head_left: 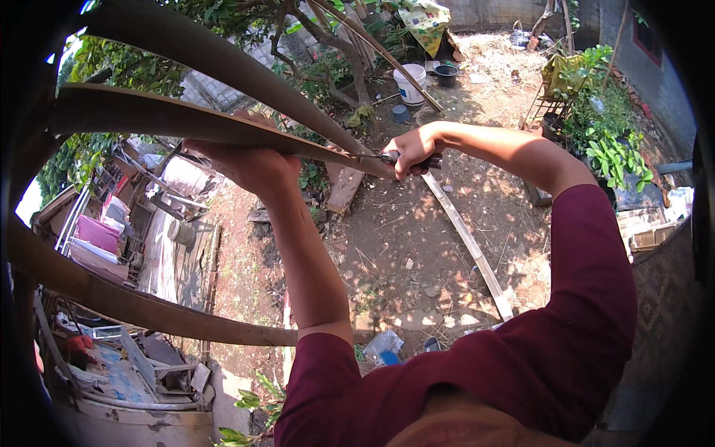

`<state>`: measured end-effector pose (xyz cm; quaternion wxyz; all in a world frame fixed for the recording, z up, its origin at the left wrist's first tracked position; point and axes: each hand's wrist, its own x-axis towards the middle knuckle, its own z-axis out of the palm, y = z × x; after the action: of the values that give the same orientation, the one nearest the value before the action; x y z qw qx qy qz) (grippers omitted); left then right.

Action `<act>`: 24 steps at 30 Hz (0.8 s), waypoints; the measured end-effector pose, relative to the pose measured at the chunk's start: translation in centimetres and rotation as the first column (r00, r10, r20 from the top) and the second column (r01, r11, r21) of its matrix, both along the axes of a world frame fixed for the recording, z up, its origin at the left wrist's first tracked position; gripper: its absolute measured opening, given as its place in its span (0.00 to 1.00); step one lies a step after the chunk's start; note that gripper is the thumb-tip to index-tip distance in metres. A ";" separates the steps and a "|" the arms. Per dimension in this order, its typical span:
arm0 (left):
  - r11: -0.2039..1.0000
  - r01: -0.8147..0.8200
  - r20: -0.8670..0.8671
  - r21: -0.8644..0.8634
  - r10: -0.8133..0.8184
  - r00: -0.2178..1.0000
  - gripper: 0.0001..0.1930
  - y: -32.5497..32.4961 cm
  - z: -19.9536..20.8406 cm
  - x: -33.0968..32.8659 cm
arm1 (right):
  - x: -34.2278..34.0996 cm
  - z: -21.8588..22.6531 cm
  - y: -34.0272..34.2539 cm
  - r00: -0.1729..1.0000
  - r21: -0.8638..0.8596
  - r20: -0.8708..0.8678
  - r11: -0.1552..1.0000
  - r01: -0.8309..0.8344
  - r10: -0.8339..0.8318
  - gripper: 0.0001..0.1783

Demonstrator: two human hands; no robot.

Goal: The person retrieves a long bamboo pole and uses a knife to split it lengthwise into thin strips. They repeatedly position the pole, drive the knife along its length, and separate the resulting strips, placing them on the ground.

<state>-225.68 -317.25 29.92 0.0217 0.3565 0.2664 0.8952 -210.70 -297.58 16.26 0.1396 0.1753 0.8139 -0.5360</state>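
Note:
My left hand (253, 160) is wrapped round a long, flat strip of wood or bamboo (149, 112), which runs from the far left toward the middle. In my right hand (417, 153), closed round it, is a hand tool with a dark handle (436, 161). A thin metal part (369, 156) of the tool reaches left to the strip's end; whether it is a blade or a shaft I cannot tell. Just behind, a thick brown pole (231, 67) slants down, its lower end close to my right hand.
Another curved wooden piece (179, 316) crosses low on the left. A pale plank (469, 242) lies on the dirt ground. Farther off are a white bucket (410, 83), a black basin (446, 73) and a tree (357, 67). Scrap wood (160, 365) is piled at the left.

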 end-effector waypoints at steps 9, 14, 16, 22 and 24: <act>0.958 0.098 -0.619 -0.268 -0.250 0.744 0.17 2.0 -0.9 -0.1 | 2.3 -3.4 -0.4 0.896 0.079 -0.380 0.957 0.279 -0.229 0.12; 0.986 -0.053 -0.568 -0.158 -0.047 0.821 0.17 3.9 -1.0 3.1 | 0.3 -6.0 -2.3 0.703 -0.234 -0.482 0.851 0.471 -0.522 0.11; 0.988 -0.143 -0.494 -0.065 0.093 0.864 0.17 4.6 -0.8 4.5 | -2.0 -6.7 -4.1 0.573 -0.368 -0.536 0.782 0.503 -0.620 0.11; 0.958 0.155 -0.713 -0.241 -0.283 0.642 0.21 5.9 -0.8 6.8 | -7.6 -10.6 -9.7 -0.106 -0.754 -0.394 0.255 0.605 -0.913 0.11; 0.915 0.240 -0.684 -0.323 -0.401 0.610 0.21 5.4 -1.1 4.9 | -2.4 -9.0 -9.9 0.206 -0.692 -0.465 0.499 0.523 -0.861 0.10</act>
<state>-220.82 -311.86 28.87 0.1084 0.7248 0.2713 0.6239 -213.15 -307.49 7.24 -0.4574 0.2485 0.4853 -0.7025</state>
